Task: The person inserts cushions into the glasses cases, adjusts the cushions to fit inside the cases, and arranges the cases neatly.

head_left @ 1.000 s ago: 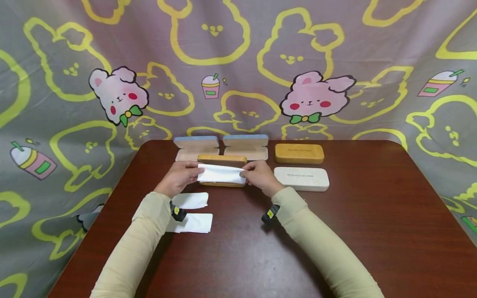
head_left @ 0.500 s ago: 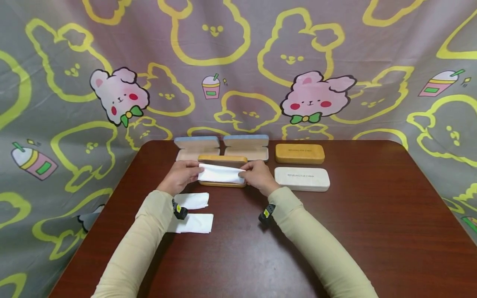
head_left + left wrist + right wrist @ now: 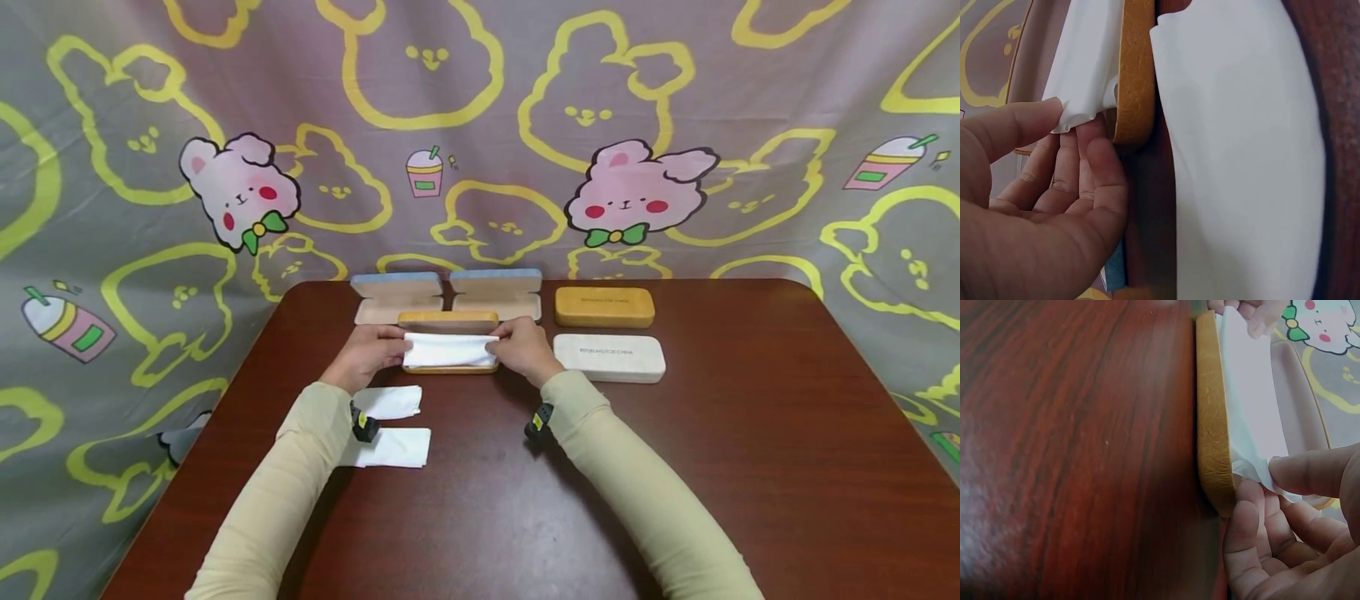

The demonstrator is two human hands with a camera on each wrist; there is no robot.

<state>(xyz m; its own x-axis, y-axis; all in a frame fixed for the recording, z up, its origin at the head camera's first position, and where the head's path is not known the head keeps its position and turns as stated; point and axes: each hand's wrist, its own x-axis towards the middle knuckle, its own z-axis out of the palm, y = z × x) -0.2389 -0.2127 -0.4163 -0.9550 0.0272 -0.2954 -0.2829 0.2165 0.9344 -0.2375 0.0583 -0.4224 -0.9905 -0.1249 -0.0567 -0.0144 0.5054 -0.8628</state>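
White folded cloth (image 3: 450, 350) spans the base of an open mustard-yellow glasses case (image 3: 1213, 419), the left hand (image 3: 363, 357) pinching its left end, the right hand (image 3: 529, 350) its right. Two more white cloths (image 3: 393, 402) (image 3: 401, 448) lie nearer on the left, a closed white case (image 3: 609, 360) to the right

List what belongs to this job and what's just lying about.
In the job:
left hand
right hand
held folded white cloth
open yellow oblong case

Seemingly lying about:
nearer folded white cloth
farther folded white cloth
left open blue case
right open blue case
closed yellow case
closed white oblong case
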